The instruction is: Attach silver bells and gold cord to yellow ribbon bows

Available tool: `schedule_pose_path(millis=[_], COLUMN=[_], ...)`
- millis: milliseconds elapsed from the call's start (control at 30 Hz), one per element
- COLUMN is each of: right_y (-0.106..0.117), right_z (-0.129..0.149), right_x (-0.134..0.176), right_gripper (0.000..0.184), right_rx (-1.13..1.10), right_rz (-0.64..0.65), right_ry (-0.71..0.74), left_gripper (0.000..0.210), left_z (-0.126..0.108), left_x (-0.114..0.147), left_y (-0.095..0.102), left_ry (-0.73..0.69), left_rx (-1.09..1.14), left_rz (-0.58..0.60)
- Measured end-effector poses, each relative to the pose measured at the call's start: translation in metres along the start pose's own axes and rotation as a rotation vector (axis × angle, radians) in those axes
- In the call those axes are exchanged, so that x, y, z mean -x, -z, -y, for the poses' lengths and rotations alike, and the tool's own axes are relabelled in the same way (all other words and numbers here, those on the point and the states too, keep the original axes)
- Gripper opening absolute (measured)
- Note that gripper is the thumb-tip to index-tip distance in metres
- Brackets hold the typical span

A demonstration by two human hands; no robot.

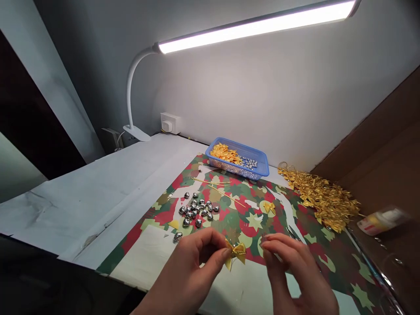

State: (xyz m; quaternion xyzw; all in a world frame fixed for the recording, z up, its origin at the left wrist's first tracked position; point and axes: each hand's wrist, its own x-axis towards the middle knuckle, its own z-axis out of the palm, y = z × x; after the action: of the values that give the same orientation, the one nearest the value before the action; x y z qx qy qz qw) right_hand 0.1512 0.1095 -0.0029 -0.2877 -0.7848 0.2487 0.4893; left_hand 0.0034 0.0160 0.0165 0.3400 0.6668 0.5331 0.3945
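Between the thumb and index finger of my left hand (205, 258) is a gold ribbon bow (239, 250), held above the near part of the table. A thin strand seems to cross its middle. My right hand (295, 264) is a short way to the right, thumb and fingertips pinched together; what they hold, if anything, is too small to make out. Beyond my left hand lies a loose group of shiny silver heart-shaped beads (194, 214), with one silver bead (177, 236) nearer to it. Another gold bow (269, 208) lies flat past my right hand.
A blue basket (264, 169) at the wall holds gold bows and small silver beads. A big heap of gold bows (324, 199) lies at the right, near a blurred white bottle (382, 221). Thin gold strips (226, 195) lie on the patterned mat. A lamp (256, 27) hangs overhead.
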Motion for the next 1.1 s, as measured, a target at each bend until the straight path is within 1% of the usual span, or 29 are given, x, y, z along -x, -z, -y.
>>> schedule_pose_path(millis=[100, 167, 233, 333, 400, 433, 467, 500, 567, 600, 633, 667, 700, 733, 800, 833, 867, 900, 967, 1000, 1033, 1100], right_y=[0.000, -0.005, -0.010, -0.011, -0.009, -0.008, -0.006, -0.006, -0.005, -0.005, -0.005, -0.005, -0.005, -0.004, -0.002, 0.000, 0.002, 0.004, 0.008, 0.010, 0.012, 0.013], right_z=[-0.003, -0.001, 0.004, 0.014, 0.020, 0.022, 0.024, 0.026, 0.027, 0.027, 0.026, 0.025, 0.023, 0.020, 0.014, 0.010, 0.007, 0.005, 0.003, 0.003, 0.004, 0.006], right_x=[-0.015, -0.018, -0.019, -0.023, -0.030, -0.035, -0.039, -0.044, -0.053, -0.058, -0.062, -0.066, -0.070, -0.073, -0.077, -0.077, -0.074, -0.068, -0.051, -0.041, -0.030, -0.013], right_gripper=[0.009, 0.009, 0.015, 0.017, 0.017, 0.016, 0.017, 0.018, 0.022, 0.023, 0.023, 0.022, 0.020, 0.018, 0.016, 0.016, 0.016, 0.019, 0.024, 0.023, 0.023, 0.030], right_rx=[-0.074, -0.080, -0.083, -0.161, -0.265, -0.341, -0.437, -0.558, -0.811, -0.909, -0.968, -0.979, -0.958, -0.920, -0.845, -0.825, -0.817, -0.810, -0.749, -0.688, -0.604, -0.464], right_rz=[0.248, 0.372, 0.414, 0.374, 0.309, 0.303, 0.327, 0.382, 0.538, 0.608, 0.647, 0.645, 0.593, 0.499, 0.259, 0.169, 0.127, 0.133, 0.234, 0.293, 0.353, 0.482], right_ry=[0.043, 0.077, 0.103, 0.075, -0.021, -0.103, -0.205, -0.314, -0.507, -0.563, -0.582, -0.569, -0.531, -0.480, -0.392, -0.381, -0.399, -0.441, -0.563, -0.598, -0.605, -0.575], left_gripper=[0.025, 0.025, 0.024, 0.023, 0.023, 0.023, 0.023, 0.023, 0.024, 0.024, 0.024, 0.024, 0.023, 0.022, 0.022, 0.023, 0.024, 0.024, 0.024, 0.024, 0.024, 0.023], left_z=[-0.003, -0.005, -0.007, -0.006, -0.005, -0.005, -0.005, -0.004, -0.003, -0.003, -0.002, -0.002, -0.002, -0.002, -0.003, -0.005, -0.007, -0.008, -0.011, -0.013, -0.013, -0.014], left_x=[0.004, 0.007, 0.009, 0.009, 0.008, 0.008, 0.008, 0.008, 0.010, 0.011, 0.011, 0.012, 0.012, 0.012, 0.012, 0.011, 0.012, 0.012, 0.014, 0.016, 0.017, 0.020], left_y=[0.000, -0.001, 0.000, 0.002, 0.004, 0.005, 0.006, 0.006, 0.007, 0.007, 0.006, 0.005, 0.004, 0.003, 0.001, 0.001, 0.002, 0.003, 0.005, 0.007, 0.007, 0.008], left_ry=[-0.057, -0.088, -0.097, -0.061, -0.026, -0.017, -0.010, -0.009, 0.001, 0.005, 0.011, 0.018, 0.026, 0.037, 0.051, 0.054, 0.050, 0.044, 0.037, 0.040, 0.039, 0.022], left_rx=[-0.111, -0.161, -0.177, -0.123, -0.053, -0.016, 0.019, 0.051, 0.093, 0.100, 0.099, 0.094, 0.085, 0.076, 0.059, 0.057, 0.054, 0.052, 0.034, 0.016, -0.005, -0.040], left_rz=[0.004, 0.005, 0.003, 0.032, 0.065, 0.086, 0.101, 0.115, 0.130, 0.134, 0.136, 0.140, 0.144, 0.148, 0.145, 0.138, 0.127, 0.119, 0.108, 0.102, 0.096, 0.081])
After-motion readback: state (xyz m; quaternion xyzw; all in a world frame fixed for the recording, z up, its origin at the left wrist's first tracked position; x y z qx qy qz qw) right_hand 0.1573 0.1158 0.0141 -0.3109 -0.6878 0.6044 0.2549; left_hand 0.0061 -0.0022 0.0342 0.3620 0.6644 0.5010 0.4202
